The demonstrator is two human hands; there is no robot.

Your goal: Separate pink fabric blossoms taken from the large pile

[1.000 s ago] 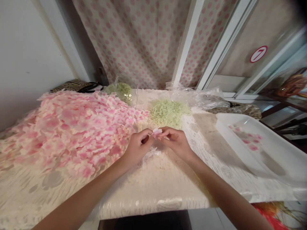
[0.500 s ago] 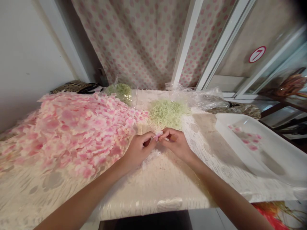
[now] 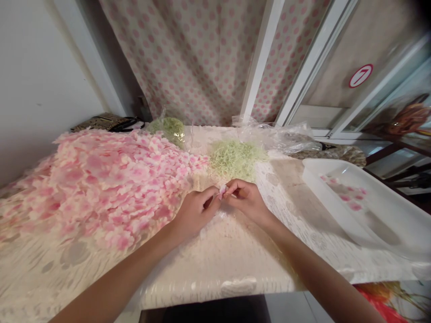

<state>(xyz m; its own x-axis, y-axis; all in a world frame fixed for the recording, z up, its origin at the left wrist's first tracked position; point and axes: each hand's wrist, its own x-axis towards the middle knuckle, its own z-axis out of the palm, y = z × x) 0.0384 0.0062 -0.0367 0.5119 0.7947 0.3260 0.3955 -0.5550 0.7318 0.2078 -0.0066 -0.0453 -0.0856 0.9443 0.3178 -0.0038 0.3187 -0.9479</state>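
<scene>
A small pale pink artificial flower [image 3: 222, 189] is pinched between the fingertips of both hands, just above the table's middle. My left hand [image 3: 197, 208] grips it from the left with thumb and forefinger. From the right, my right hand [image 3: 247, 198] holds it the same way; the fingertips partly cover it. To the left spreads a large heap of pink and white artificial petals [image 3: 114, 179]. Beyond my hands lies a loose pile of thin light green strands [image 3: 235, 157].
At the right stands a white plastic tray [image 3: 380, 229] with several pink flowers [image 3: 352, 197] in it. Clear plastic bags [image 3: 279, 134], a bagged green bundle [image 3: 168, 128] and a patterned bag [image 3: 101, 121] lie along the back. A patterned cloth [image 3: 218, 260] covers the table.
The flower has tilted slightly between my fingertips, and both hands have shifted only a little. Everything else stays where it was.
</scene>
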